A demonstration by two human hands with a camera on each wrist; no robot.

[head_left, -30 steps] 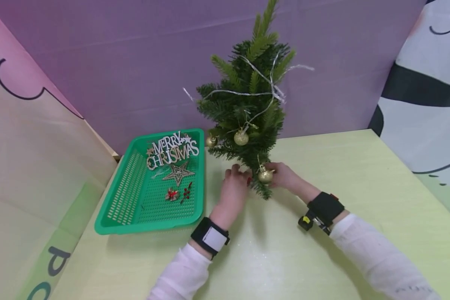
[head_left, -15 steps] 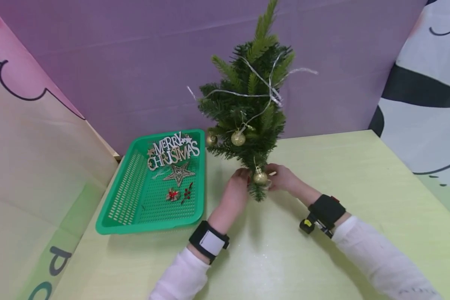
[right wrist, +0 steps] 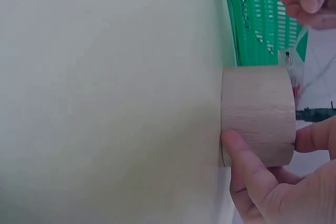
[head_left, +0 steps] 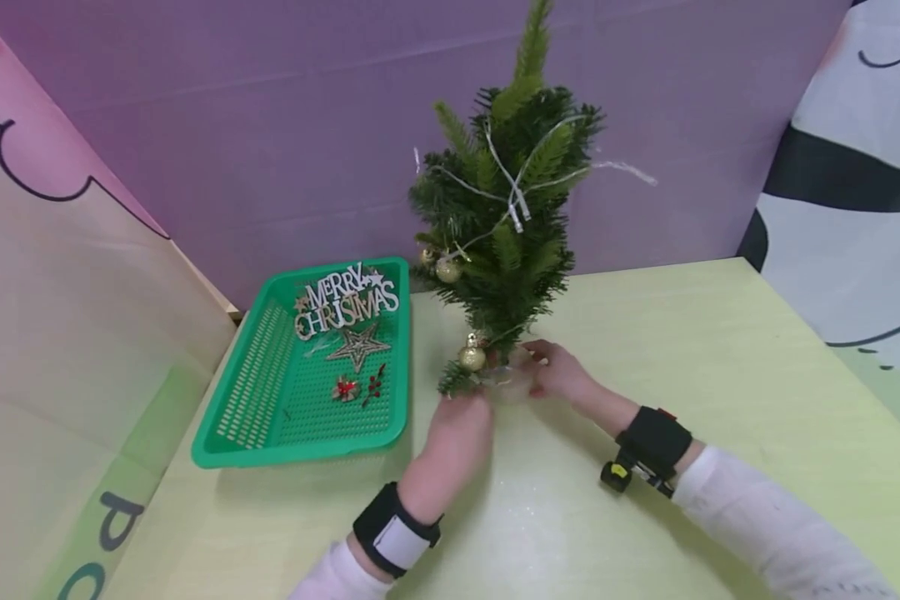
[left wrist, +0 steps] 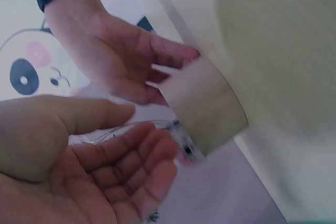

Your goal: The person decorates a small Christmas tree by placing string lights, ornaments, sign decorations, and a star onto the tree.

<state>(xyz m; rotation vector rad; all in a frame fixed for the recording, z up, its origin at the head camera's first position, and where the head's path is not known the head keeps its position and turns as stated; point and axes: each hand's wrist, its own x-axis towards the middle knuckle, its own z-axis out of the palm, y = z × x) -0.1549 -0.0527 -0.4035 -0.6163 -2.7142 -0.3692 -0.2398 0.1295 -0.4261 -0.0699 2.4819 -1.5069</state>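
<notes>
A small artificial Christmas tree (head_left: 525, 250) stands on the table, with gold ball ornaments (head_left: 472, 357) and a clear wire string of lights (head_left: 516, 196) on its branches. Its round wooden base (right wrist: 260, 111) shows in both wrist views. My right hand (head_left: 566, 375) grips that base from the right, thumb on one side and fingers on the other. My left hand (head_left: 457, 437) is low at the front left, apart from the base; its fingers are loosely curled and hold nothing (left wrist: 100, 166). Beside the base sits a small clear box (left wrist: 186, 142) with wire near it.
To the left stands a green basket (head_left: 292, 456) with a "Merry Christmas" sign (head_left: 348, 302), a glittery star (head_left: 357, 346), a red bow (head_left: 345, 389) and a red berry sprig (head_left: 372, 387). A purple cloth wall (head_left: 270, 167) closes the back of the table (head_left: 682, 350).
The tree has turned, so its lower front ornaments swing left and the lights shift. My left hand has drawn back down and left from the base; my right hand stays at the base.
</notes>
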